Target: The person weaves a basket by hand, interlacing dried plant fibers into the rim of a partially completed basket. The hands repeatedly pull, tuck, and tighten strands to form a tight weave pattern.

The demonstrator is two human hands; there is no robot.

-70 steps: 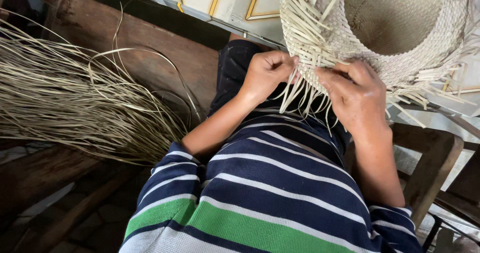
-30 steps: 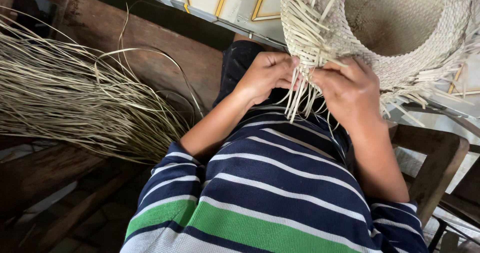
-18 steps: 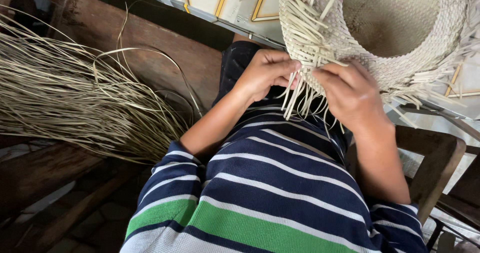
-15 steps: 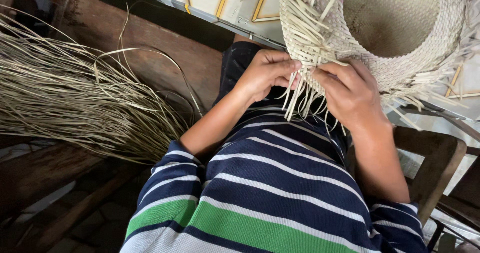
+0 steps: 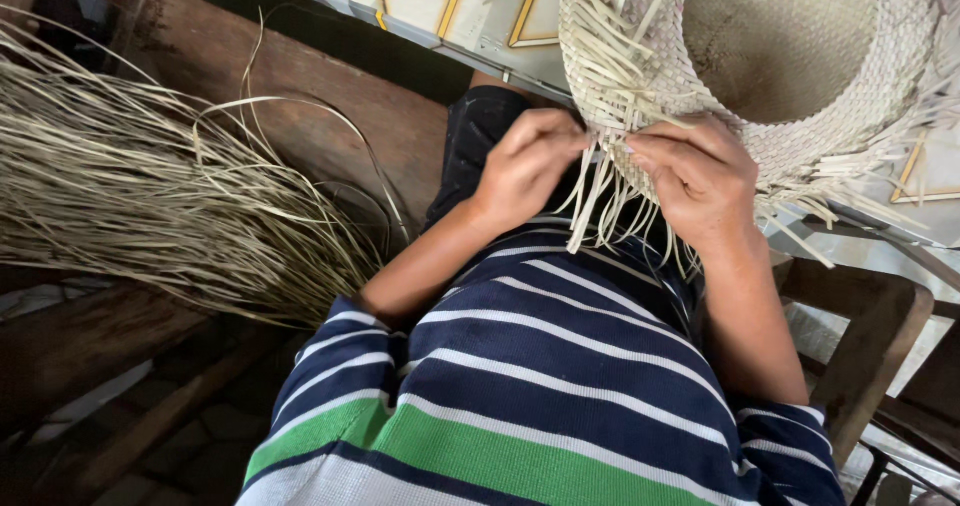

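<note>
You are working with two hands, left hand (image 5: 525,166) and right hand (image 5: 695,176), on one woven straw hat (image 5: 780,56). One loose bundle of straw strands (image 5: 150,186) is lying beside you. One wooden chair (image 5: 870,346) is showing.

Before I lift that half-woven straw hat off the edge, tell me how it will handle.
The woven hat is probably light: thin straw, hollow crown. The woven part likely holds its shape, but the loose strands hang limp under the left hand and right hand, so they would flop and could snag or unravel.

Half-woven straw hat (image 5: 800,56), brim unfinished
</note>
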